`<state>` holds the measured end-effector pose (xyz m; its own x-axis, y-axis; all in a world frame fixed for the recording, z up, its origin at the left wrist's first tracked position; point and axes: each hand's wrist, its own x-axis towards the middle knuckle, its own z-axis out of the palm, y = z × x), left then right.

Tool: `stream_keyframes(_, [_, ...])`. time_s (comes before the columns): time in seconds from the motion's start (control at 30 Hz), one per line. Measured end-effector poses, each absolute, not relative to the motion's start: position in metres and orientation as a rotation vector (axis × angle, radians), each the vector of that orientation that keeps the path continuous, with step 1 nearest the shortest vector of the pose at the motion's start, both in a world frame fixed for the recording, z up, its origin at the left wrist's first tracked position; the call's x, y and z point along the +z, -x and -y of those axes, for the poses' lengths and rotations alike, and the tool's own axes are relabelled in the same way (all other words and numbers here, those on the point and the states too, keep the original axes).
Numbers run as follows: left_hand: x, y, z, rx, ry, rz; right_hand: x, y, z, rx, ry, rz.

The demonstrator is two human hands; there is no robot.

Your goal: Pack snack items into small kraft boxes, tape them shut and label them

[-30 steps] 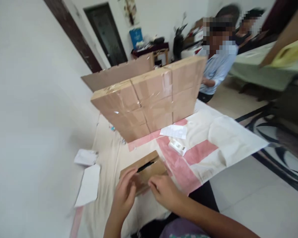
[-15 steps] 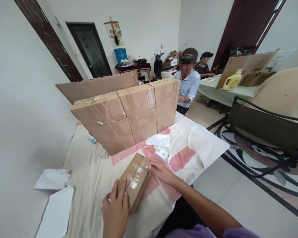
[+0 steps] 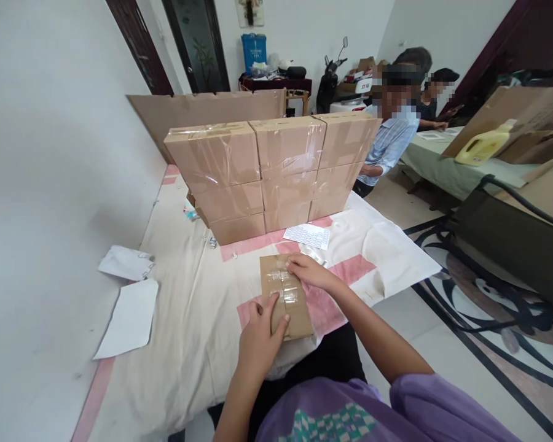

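A small cardboard box [image 3: 299, 316] with clear tape across its top seam lies on the cloth-covered table close to my body. My left hand [image 3: 262, 334] grips its left side, thumb on the top face and fingers bent along the edge. At the far end of the box, my right hand [image 3: 308, 271] is closed in a pinch, fingertips against the taped top. Whatever sits between those fingertips is hidden. Just beyond my right hand, a white device [image 3: 317, 254] is partly covered by it. Farther back lies a white sheet [image 3: 306, 236] printed with rows of small outlines.
A tall stack of taped cardboard boxes [image 3: 286, 178] stands across the table. White papers [image 3: 131, 316] lie at the left by the wall. Behind the stack sits a person in a light shirt [image 3: 396, 138]. A dark folding chair [image 3: 502, 239] is at right.
The box has been turned to face me more squarely and now looks flatter. My left hand has shifted along its side. The small white piece seen in my right fingers is no longer visible.
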<state>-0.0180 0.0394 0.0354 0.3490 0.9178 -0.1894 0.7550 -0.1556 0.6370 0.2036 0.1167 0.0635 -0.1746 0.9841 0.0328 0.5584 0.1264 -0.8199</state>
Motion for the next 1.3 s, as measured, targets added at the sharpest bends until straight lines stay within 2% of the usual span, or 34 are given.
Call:
stream_keyframes(0.23, [0.04, 0.015, -0.043, 0.318, -1.873, -1.448, 0.073, -0.195, -0.118, 0.764, 1.69, 2.045])
stream_keyframes(0.77, [0.033, 0.018, -0.051, 0.424, -1.693, -1.336, 0.066, -0.168, -0.115, 0.371, 2.033, 2.186])
stream_keyframes(1.3, [0.037, 0.016, -0.047, 0.405, -1.696, -1.377, 0.09, -0.161, -0.125, 0.521, 2.26, 2.071])
